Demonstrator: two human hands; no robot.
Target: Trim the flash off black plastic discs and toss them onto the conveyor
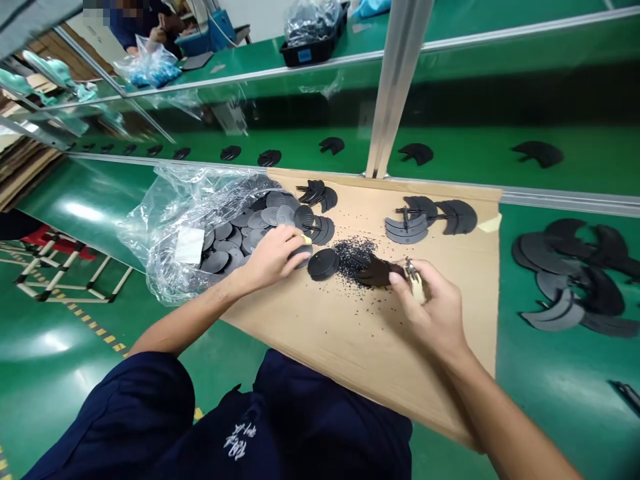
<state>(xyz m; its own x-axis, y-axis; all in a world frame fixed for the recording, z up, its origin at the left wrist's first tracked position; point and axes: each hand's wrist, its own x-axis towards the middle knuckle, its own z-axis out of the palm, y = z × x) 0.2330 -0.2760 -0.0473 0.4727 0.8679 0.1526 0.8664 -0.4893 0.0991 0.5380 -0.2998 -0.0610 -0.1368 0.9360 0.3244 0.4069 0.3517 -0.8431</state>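
Observation:
My left hand is closed on a dark grey disc, beside the heap of similar discs. A bit of yellow shows at its fingertips. My right hand is wrapped round small cutting pliers with cream handles. At the thumb of that hand a black fan-shaped part reaches left over scattered black scraps; whether the hand grips it too I cannot tell. Between my hands a short stack of black discs lies on the cardboard sheet.
A clear plastic bag spills grey discs at left. Behind are linked black parts. More curved pieces lie on the green table at right. A metal post rises at the back; a person works beyond.

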